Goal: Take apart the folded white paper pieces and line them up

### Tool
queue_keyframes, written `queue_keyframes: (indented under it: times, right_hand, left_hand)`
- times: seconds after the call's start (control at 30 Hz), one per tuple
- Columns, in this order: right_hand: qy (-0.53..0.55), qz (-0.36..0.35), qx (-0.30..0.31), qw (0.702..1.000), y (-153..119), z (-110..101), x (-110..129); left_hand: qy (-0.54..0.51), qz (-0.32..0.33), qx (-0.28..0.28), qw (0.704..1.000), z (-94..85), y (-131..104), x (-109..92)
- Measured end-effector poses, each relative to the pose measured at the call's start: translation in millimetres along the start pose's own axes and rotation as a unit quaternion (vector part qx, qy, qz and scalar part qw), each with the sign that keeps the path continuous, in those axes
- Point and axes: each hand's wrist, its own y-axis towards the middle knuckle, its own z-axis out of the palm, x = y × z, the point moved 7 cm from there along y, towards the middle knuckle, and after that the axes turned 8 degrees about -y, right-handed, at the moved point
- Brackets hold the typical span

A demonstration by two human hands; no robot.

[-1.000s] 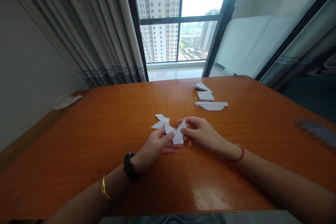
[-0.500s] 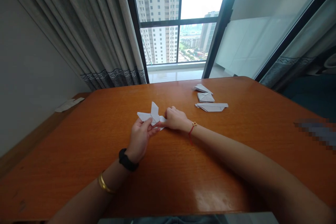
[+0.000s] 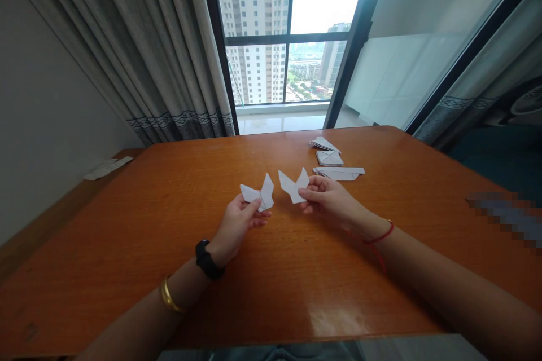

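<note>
Between the thumb and fingers of my left hand (image 3: 239,219) is a folded white paper piece (image 3: 266,194) with two pointed flaps, one up and one to the left. My right hand (image 3: 328,197) pinches a similar folded paper piece (image 3: 292,187), its two points spread in a V. Both pieces are held above the table, side by side, with a narrow gap between them. The fingers behind each piece are partly hidden by the paper.
Beyond my right hand on the wooden table (image 3: 169,248) lie a long folded paper strip (image 3: 341,173), a square folded stack (image 3: 329,158) and a pointed folded stack (image 3: 325,144). A pale flat sheet (image 3: 108,168) rests at the far left. A blurred patch (image 3: 508,214) covers something at the right.
My right hand has moved right, away from my left, and now shows its own folded paper piece. My left hand and its piece have shifted slightly right.
</note>
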Motion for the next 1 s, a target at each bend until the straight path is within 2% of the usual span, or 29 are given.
queue_keyframes:
  times: [0.1, 0.2, 0.37, 0.53, 0.67, 0.8, 0.87, 1.0]
  right_hand:
    - [0.014, -0.004, 0.036, 0.999, -12, 25, -3]
    - [0.015, 0.000, 0.035, 0.999, -13, 39, -13]
    - [-0.008, -0.007, 0.014, 1.000, -11, 35, -23]
    - [-0.079, -0.059, 0.012, 0.995, -13, 32, -20]
    - [-0.039, -0.082, -0.008, 0.996, -13, 29, -19]
    - [-0.103, -0.052, 0.050, 0.992, -13, 37, -24]
    - [-0.165, -0.059, 0.043, 0.984, -13, 34, -24]
    - [-0.293, -0.115, -0.038, 0.948, -12, 20, -17]
  left_hand:
    - [0.015, -0.001, 0.057, 0.998, 10.7, -4, 3]
    - [0.019, 0.000, 0.097, 0.995, 18.8, -8, 3]
    - [0.012, -0.007, 0.120, 0.993, 22.3, -8, 7]
    - [0.052, 0.002, 0.132, 0.990, 24.0, -10, 11]
    - [0.088, 0.032, 0.125, 0.988, 23.7, -12, 6]
    - [0.145, 0.049, 0.151, 0.977, 24.8, -14, 5]
    - [0.190, 0.087, 0.150, 0.966, 24.2, -15, 2]
    - [0.297, 0.178, 0.099, 0.933, 20.1, -16, -7]
